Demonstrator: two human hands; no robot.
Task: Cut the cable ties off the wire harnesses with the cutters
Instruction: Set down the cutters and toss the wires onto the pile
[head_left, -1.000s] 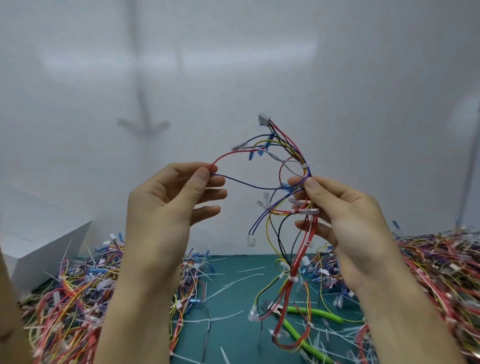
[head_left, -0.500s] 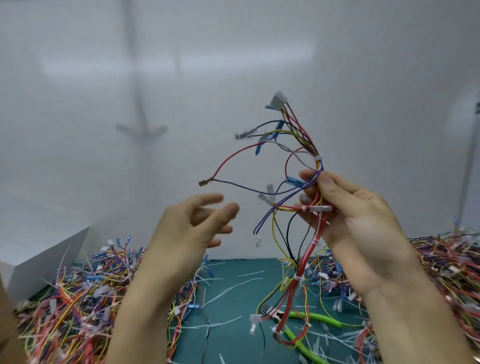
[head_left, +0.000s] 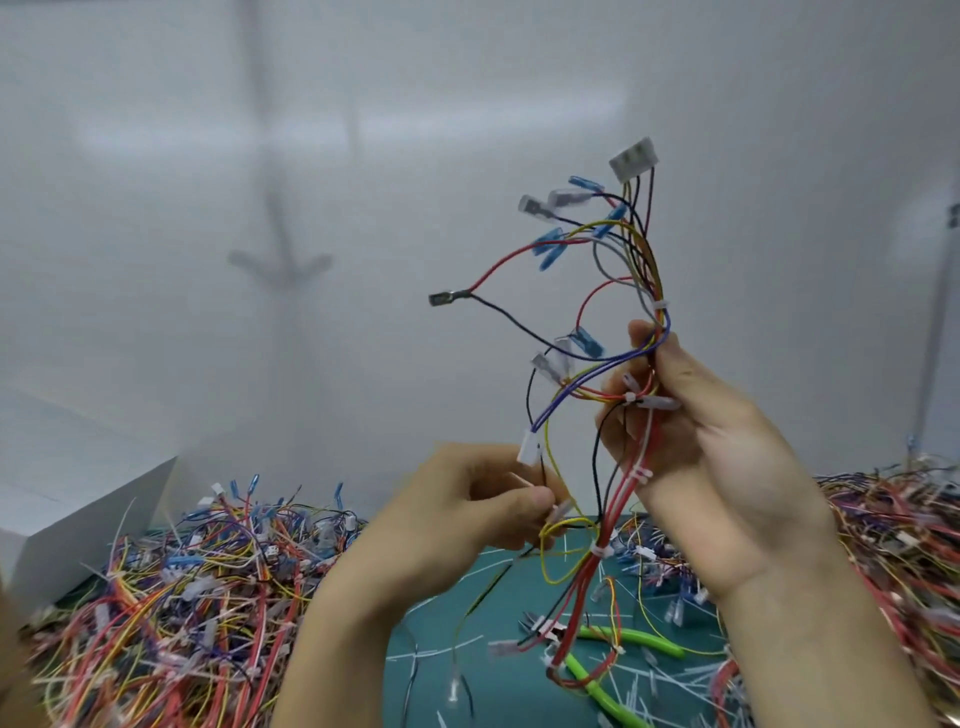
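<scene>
Right hand (head_left: 722, 467) round harness (head_left: 602, 550), cutters (head_left: 584, 675) beneath.

wire harness (head_left: 618, 512): glossy plastic insulation | connector (head_left: 631, 158): matt white plastic | cutters (head_left: 639, 636): glossy green grips | mat (head_left: 509, 691): matt

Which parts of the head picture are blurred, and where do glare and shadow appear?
Head view: the left hand and the loose wire ends under it are smeared by motion; the right hand and the wire harness it grips look sharper. Head view: pale glare bands lie across the white wall, with a faint arrow-shaped shadow below them.
</scene>
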